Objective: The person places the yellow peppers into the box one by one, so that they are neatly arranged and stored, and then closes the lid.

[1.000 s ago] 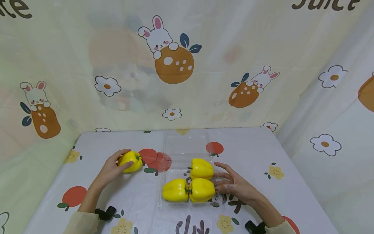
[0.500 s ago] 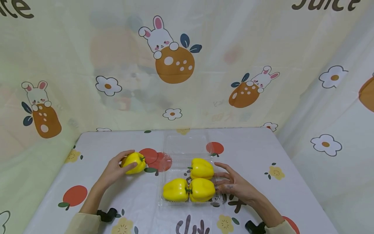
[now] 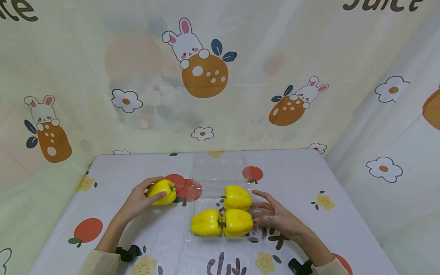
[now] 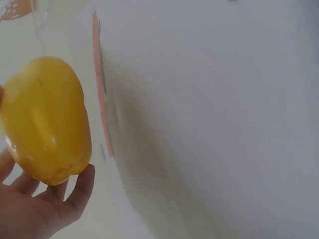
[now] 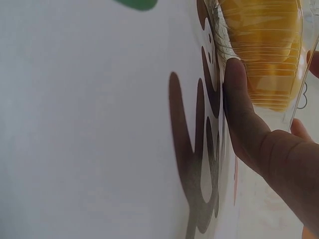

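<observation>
My left hand (image 3: 137, 200) grips a yellow bell pepper (image 3: 163, 192) just left of a clear plastic clamshell tray (image 3: 209, 198); in the left wrist view the pepper (image 4: 46, 119) fills the left side with my fingers (image 4: 75, 191) curled under it. Three more yellow peppers (image 3: 222, 214) lie in the tray, two at the front, one at the back right. My right hand (image 3: 271, 215) rests with straight fingers against the tray's right wall; the right wrist view shows my thumb (image 5: 241, 107) pressing the clear wall over a pepper (image 5: 266, 45).
The tray's open lid (image 3: 218, 168) lies flat behind it. The table is covered with a white cloth (image 3: 309, 183) printed with fruit and flowers. Cartoon-print curtains (image 3: 206, 76) close off the back and both sides. Black wrist camera straps (image 3: 125, 253) show near the front edge.
My left hand has carried its pepper to the right, closer to the tray. The right hand has stayed against the tray's side.
</observation>
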`<action>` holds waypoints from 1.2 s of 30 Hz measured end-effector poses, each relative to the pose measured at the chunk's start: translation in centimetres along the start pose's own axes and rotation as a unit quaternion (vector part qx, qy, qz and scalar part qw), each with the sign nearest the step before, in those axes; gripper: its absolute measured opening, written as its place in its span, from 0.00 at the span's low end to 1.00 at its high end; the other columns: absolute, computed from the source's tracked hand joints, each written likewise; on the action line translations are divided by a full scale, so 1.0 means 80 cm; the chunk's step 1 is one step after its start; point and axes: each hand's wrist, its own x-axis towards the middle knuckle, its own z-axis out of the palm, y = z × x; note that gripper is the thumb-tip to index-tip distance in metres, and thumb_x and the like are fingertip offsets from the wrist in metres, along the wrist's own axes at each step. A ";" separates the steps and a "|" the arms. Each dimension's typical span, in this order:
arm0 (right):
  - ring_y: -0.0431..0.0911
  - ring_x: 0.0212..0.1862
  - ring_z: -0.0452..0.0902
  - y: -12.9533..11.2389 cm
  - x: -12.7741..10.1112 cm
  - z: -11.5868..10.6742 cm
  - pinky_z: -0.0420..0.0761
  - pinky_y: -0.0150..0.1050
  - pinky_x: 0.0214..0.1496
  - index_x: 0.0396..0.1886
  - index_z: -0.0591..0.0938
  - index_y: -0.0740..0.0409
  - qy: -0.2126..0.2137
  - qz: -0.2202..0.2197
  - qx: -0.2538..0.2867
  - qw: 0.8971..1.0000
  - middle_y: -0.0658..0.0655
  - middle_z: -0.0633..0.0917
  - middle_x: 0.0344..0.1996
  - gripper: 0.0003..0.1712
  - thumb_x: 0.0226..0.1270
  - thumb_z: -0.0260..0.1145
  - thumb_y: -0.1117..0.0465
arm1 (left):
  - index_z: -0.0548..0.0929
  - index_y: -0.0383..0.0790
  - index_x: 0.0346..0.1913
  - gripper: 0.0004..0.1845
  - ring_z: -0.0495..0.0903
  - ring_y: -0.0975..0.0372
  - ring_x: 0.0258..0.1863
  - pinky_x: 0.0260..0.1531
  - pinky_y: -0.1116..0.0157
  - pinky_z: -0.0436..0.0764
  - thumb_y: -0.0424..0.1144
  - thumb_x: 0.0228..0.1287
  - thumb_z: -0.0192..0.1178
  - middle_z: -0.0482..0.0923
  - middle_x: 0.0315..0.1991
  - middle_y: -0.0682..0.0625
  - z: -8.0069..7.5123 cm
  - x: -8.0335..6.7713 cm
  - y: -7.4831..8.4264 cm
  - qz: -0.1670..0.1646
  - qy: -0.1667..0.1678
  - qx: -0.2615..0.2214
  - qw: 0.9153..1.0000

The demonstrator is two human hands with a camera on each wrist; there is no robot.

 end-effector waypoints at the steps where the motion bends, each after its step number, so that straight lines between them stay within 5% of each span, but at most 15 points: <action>1: 0.59 0.67 0.81 0.000 0.000 0.000 0.84 0.55 0.67 0.86 0.51 0.46 -0.001 -0.001 0.001 1.000 0.75 0.67 0.76 0.55 0.68 0.72 0.64 | 0.74 0.47 0.75 0.35 0.74 0.45 0.67 0.67 0.42 0.80 0.53 0.69 0.69 0.73 0.75 0.40 0.001 0.000 0.002 0.001 -0.001 -0.001 1.000; 17: 0.56 0.65 0.81 0.003 0.001 -0.001 0.86 0.52 0.66 0.86 0.50 0.45 -0.007 -0.003 0.010 1.000 0.75 0.66 0.77 0.54 0.70 0.71 0.63 | 0.76 0.46 0.73 0.33 0.76 0.46 0.66 0.67 0.39 0.79 0.50 0.68 0.71 0.76 0.72 0.42 0.006 -0.006 0.028 0.041 -0.004 0.002 0.999; 36: 0.55 0.65 0.81 0.004 0.002 -0.002 0.86 0.49 0.65 0.87 0.50 0.45 -0.016 -0.009 0.014 1.000 0.76 0.66 0.77 0.53 0.72 0.70 0.61 | 0.78 0.48 0.72 0.31 0.78 0.51 0.60 0.61 0.51 0.81 0.50 0.69 0.70 0.80 0.67 0.46 0.008 -0.014 0.058 0.090 -0.027 -0.013 0.996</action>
